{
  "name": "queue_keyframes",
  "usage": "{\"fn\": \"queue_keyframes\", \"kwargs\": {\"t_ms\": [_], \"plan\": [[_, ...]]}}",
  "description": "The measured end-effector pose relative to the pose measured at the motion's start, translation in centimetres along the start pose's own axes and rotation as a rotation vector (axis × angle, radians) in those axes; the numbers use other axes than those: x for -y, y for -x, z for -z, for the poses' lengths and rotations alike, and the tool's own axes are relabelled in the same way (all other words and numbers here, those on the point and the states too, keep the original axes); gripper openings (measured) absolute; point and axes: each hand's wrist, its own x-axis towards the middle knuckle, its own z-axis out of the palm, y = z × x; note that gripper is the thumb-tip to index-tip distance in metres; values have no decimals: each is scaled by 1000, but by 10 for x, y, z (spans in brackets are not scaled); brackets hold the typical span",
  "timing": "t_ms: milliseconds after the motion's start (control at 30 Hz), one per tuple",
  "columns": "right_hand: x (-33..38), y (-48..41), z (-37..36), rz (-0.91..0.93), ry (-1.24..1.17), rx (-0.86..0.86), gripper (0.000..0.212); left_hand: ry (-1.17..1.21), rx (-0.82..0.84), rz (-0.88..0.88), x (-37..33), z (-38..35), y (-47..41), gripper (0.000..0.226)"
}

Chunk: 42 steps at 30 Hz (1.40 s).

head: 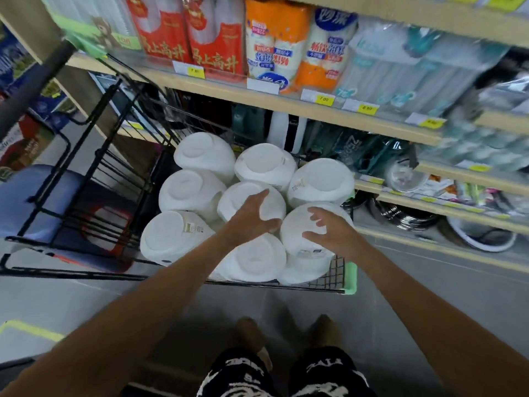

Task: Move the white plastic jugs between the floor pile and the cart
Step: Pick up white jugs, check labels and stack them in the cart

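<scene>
Eight white plastic jugs [190, 194] sit in the black wire cart with green corner trim [349, 277], all base-up and packed touching each other in rough rows. The cart stands on the grey floor [429, 270], just beside the wooden shelf unit [286, 103].

Left grip [253, 217] is on the centre jug [243, 200]: fingers lie over its upturned base, thumb hooks round the near edge, clamped on it.

Right grip [329, 232] is on the near-right jug [303, 253]: fingers fanned apart and lightly bent, tips resting on the base, thumb out to the side, not closed round it.

Orange and red paper-roll packs [274, 38] on the shelf above. Some motion blur at the frame edges.
</scene>
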Motion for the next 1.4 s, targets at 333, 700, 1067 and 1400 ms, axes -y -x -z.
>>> {"fn": "queue_keyframes", "kwargs": {"t_ms": [333,700,1067,1400], "plan": [[-9,103,238,110,-246,-508,38,137,-48,-417,-267,-32,-20,73],[-78,296,502,373,-300,-957,13,178,-182,-864,-581,-146,43,43],[-180,390,636,497,-398,-1117,20,349,-120,-1017,-763,-277,67,35],[-332,422,724,360,-357,-1254,12,418,149,-1036,-873,-420,4,34]]}}
